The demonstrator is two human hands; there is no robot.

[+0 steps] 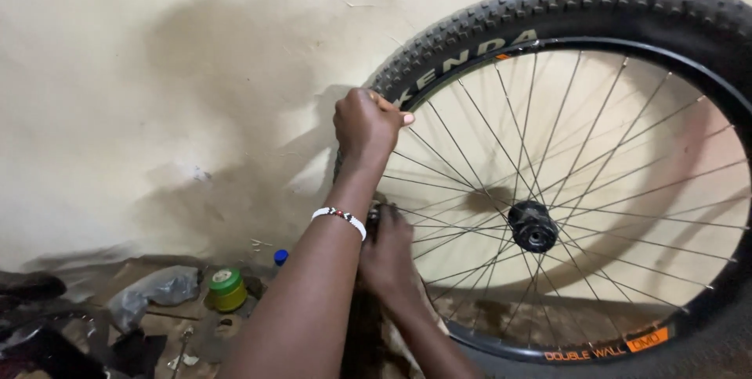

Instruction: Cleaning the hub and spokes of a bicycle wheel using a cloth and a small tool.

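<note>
The big black knobby-tyred spoked bicycle wheel [580, 183] stands against the wall, stiff-rimmed, probably heavy, its rubber grippy, best held where left hand [366, 124] and right hand [388, 254] clasp its left edge.

Bicycle wheel [564, 191], upright against a pale wall: knobbly black tyre [470, 27], black rim [627, 48] with orange markings, thin silver spokes running to a dark hub [533, 225]. Tyre's upper-left edge under the fingers of the left hand [366, 122]; lower-left edge against the fingers of the right hand [385, 247]. Hub well off beyond both.
</note>
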